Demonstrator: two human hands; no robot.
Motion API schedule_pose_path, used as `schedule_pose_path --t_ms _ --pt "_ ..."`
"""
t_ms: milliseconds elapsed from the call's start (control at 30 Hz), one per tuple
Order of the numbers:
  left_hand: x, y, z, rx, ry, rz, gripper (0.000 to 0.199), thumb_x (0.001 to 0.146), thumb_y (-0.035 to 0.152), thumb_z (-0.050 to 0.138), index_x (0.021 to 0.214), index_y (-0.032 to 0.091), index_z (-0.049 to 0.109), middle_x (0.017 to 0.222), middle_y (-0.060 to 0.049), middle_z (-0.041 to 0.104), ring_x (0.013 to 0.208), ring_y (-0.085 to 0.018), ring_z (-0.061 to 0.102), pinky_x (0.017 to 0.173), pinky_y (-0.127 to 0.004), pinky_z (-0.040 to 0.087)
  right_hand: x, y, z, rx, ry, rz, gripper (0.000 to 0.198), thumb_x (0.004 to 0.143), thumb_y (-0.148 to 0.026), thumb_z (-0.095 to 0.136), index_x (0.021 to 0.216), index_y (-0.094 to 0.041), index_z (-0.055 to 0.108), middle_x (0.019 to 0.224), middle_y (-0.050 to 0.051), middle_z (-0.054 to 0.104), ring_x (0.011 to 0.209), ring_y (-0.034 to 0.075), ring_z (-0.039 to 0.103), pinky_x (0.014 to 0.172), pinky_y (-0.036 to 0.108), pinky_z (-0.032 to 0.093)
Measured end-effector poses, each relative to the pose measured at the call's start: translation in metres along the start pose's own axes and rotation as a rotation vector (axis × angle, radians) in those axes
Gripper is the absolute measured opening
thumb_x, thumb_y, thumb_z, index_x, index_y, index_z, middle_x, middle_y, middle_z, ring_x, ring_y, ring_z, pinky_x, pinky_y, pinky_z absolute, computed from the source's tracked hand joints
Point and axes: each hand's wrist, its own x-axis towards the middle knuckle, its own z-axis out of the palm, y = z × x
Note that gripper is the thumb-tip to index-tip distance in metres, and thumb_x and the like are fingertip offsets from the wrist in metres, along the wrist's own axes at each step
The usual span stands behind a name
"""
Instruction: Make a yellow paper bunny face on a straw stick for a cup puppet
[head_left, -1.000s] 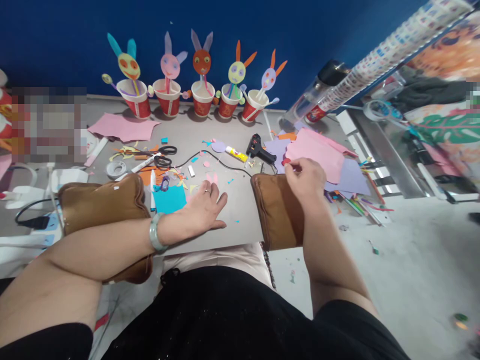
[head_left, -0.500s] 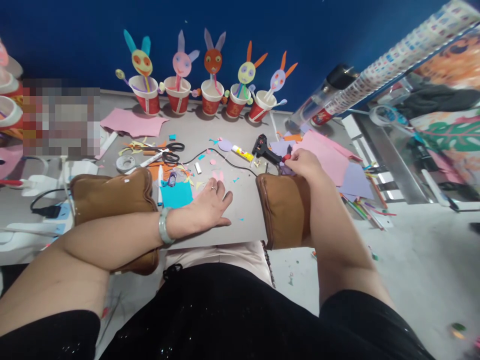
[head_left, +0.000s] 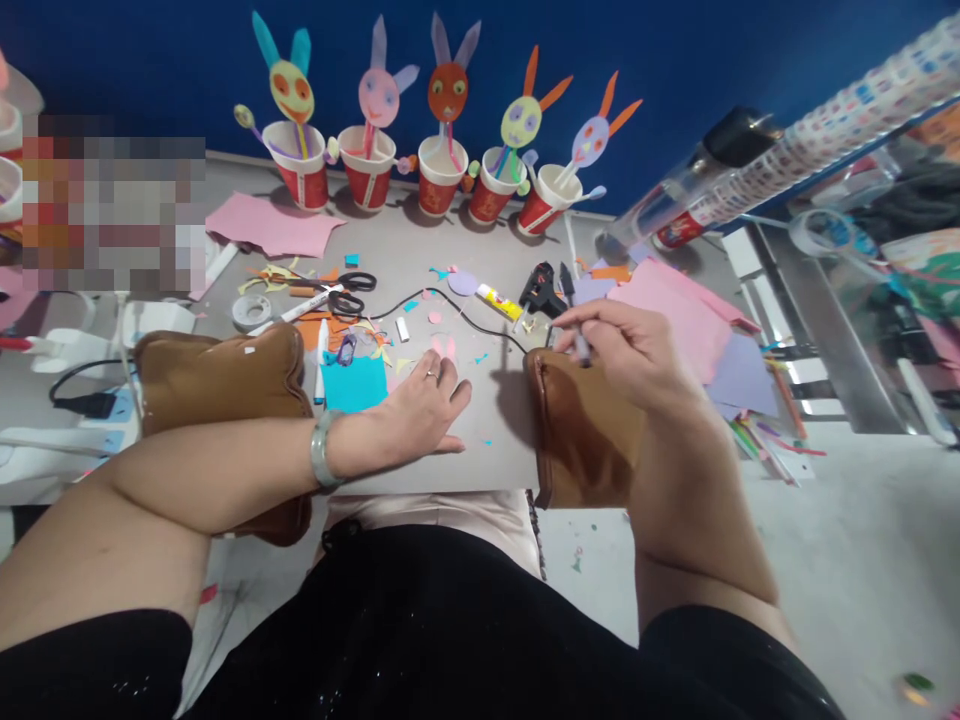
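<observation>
My left hand [head_left: 421, 408] lies on the table with its fingers apart and bent a little. Its fingertips are by small pink paper pieces [head_left: 444, 346]; whether they press on one is hard to tell. Left of the wrist is a sheet of blue paper [head_left: 354, 384]. My right hand [head_left: 619, 345] is raised above the brown cushion [head_left: 589, 435] on the right, fingers closed around a dark marker pen [head_left: 581, 346]. Just beyond that hand lies a black glue gun [head_left: 541, 290], next to a yellow glue stick [head_left: 500, 302].
Along the back wall stand several red paper cups [head_left: 442, 190] with paper rabbit faces. Black-handled scissors [head_left: 352, 294], a tape roll [head_left: 252, 312] and paper scraps lie at the left. Pink paper [head_left: 679, 310] is at the right. A brown cushion [head_left: 217, 385] supports my left forearm.
My right hand has lifted off the table beside the glue gun and come nearer, with the marker pen now in its fingers. My left hand has stayed in place. The view has shifted slightly.
</observation>
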Motion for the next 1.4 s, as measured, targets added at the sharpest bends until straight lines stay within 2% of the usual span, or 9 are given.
schedule_pose_path --t_ms 100,200,300,500,667,733,867,1100,1400 --pt "0.001 0.001 -0.001 -0.002 -0.027 -0.002 0.087 0.086 0.072 0.059 0.141 0.005 0.055 0.14 -0.032 0.057 0.134 -0.045 0.051 0.117 -0.056 0.028 0.002 -0.005 0.029 0.228 -0.155 -0.158 0.027 0.091 -0.022 0.044 0.106 -0.022 0.066 0.093 0.005 0.077 0.085 0.02 0.073 0.078 0.036 0.057" --pt "0.002 0.002 0.001 -0.028 -0.059 -0.01 0.089 0.085 0.072 0.06 0.141 0.004 0.055 0.141 -0.032 0.056 0.137 -0.046 0.048 0.119 -0.058 0.024 0.01 0.002 0.054 0.033 -0.207 -0.309 0.022 0.091 -0.022 0.052 0.11 -0.023 0.063 0.106 0.008 0.075 0.1 0.023 0.072 0.087 0.038 0.056" --pt "0.005 0.001 0.0 -0.063 -0.095 -0.013 0.091 0.086 0.074 0.057 0.145 0.005 0.052 0.145 -0.03 0.054 0.141 -0.047 0.044 0.12 -0.059 0.023 0.017 0.017 0.072 -0.157 -0.254 -0.43 0.017 0.098 -0.029 0.048 0.105 -0.024 0.063 0.103 0.009 0.074 0.098 0.024 0.068 0.091 0.042 0.054" --pt "0.012 -0.004 -0.015 -0.151 -0.269 0.013 0.09 0.088 0.07 0.058 0.146 0.003 0.05 0.149 -0.032 0.049 0.14 -0.047 0.047 0.119 -0.059 0.029 0.021 0.036 0.088 -0.166 -0.255 -0.572 0.026 0.102 -0.022 0.039 0.118 -0.025 0.059 0.113 0.008 0.075 0.098 0.024 0.063 0.089 0.042 0.053" --pt "0.004 -0.006 -0.012 -0.062 -0.024 0.011 0.089 0.086 0.071 0.061 0.139 0.0 0.054 0.139 -0.03 0.058 0.132 -0.042 0.055 0.116 -0.056 0.034 0.023 0.041 0.087 -0.203 -0.259 -0.695 0.028 0.099 -0.015 0.045 0.122 -0.023 0.058 0.105 0.008 0.074 0.097 0.023 0.061 0.086 0.04 0.052" --pt "0.002 -0.005 -0.01 -0.027 0.01 0.004 0.092 0.083 0.073 0.062 0.138 0.0 0.055 0.137 -0.029 0.06 0.13 -0.041 0.056 0.116 -0.055 0.034 0.023 0.042 0.086 -0.215 -0.284 -0.702 0.029 0.098 -0.013 0.047 0.123 -0.021 0.059 0.104 0.009 0.073 0.097 0.023 0.06 0.085 0.039 0.052" --pt "0.001 -0.003 -0.008 -0.019 -0.026 0.001 0.096 0.082 0.077 0.061 0.14 0.001 0.054 0.14 -0.029 0.057 0.134 -0.042 0.052 0.12 -0.054 0.03 0.024 0.044 0.083 -0.206 -0.341 -0.671 0.029 0.098 -0.014 0.048 0.124 -0.02 0.059 0.109 0.01 0.07 0.101 0.022 0.061 0.087 0.038 0.051" --pt "-0.004 -0.001 -0.005 -0.023 -0.039 0.0 0.096 0.089 0.073 0.054 0.147 -0.002 0.044 0.149 -0.032 0.048 0.142 -0.044 0.046 0.125 -0.054 0.024 0.024 0.046 0.083 -0.196 -0.414 -0.677 0.036 0.096 -0.011 0.046 0.127 -0.024 0.059 0.122 0.009 0.07 0.115 0.024 0.059 0.095 0.041 0.05" --pt "-0.006 0.001 -0.014 -0.035 -0.076 -0.025 0.089 0.087 0.073 0.057 0.143 0.004 0.05 0.149 -0.03 0.05 0.143 -0.045 0.044 0.123 -0.061 0.021 0.024 0.044 0.082 -0.171 -0.441 -0.607 0.036 0.097 -0.012 0.045 0.128 -0.022 0.059 0.125 0.011 0.069 0.116 0.025 0.059 0.097 0.042 0.05"
